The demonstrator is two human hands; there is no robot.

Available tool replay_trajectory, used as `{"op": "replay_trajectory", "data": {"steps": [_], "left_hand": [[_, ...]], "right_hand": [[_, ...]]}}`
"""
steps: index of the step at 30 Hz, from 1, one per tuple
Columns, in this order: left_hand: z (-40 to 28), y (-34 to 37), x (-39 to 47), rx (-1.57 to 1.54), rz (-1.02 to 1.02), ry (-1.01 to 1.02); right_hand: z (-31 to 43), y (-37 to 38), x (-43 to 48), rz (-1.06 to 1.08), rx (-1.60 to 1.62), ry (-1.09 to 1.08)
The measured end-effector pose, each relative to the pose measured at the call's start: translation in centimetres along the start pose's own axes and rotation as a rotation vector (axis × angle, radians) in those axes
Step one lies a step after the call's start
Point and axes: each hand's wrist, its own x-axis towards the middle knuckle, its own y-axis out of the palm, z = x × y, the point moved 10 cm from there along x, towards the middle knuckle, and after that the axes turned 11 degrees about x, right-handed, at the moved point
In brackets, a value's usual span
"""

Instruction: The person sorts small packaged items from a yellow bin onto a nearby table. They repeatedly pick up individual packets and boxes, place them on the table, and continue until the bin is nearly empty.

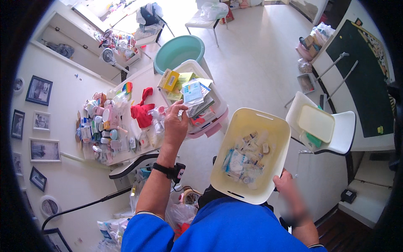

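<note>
A cream plastic bin (220, 151) is tilted before my body, held at its lower right edge by my right hand (284, 181). On its bottom lie small clear plastic packets (237, 162) and a roll of tape (266, 148). My left hand (176, 121) is over the near left edge of a white storage box (222, 102), its fingertips by a clear bag with a blue-and-white packet (192, 93). Whether the fingers grip that bag is not clear. Beside the packet, the box also holds a yellow carton (169, 79) and green booklets (180, 85).
A table (143, 78) at left bears a red cloth (143, 110) and many bottles and cartons (100, 126). Behind the box stands a teal basin (179, 52). A white chair (343, 129) at right carries a cream lid (315, 123). A black chair armrest (133, 165) juts out below the table.
</note>
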Motion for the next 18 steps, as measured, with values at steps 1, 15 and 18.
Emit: {"op": "replay_trajectory", "data": {"steps": [1, 15, 18], "left_hand": [[-1.1, -0.9, 0.0, 0.027, -0.029, 0.033], [-15.8, 18.1, -16.2, -0.068, 1.015, 0.194], [-14.4, 24.5, -17.0, 0.133, 1.007, 0.224]], "right_hand": [[0.5, 0.1, 0.0, 0.006, -0.03, -0.042], [-0.3, -1.4, 0.5, -0.031, -0.105, -0.179], [0.0, -1.3, -0.2, -0.005, -0.137, -0.191]]}}
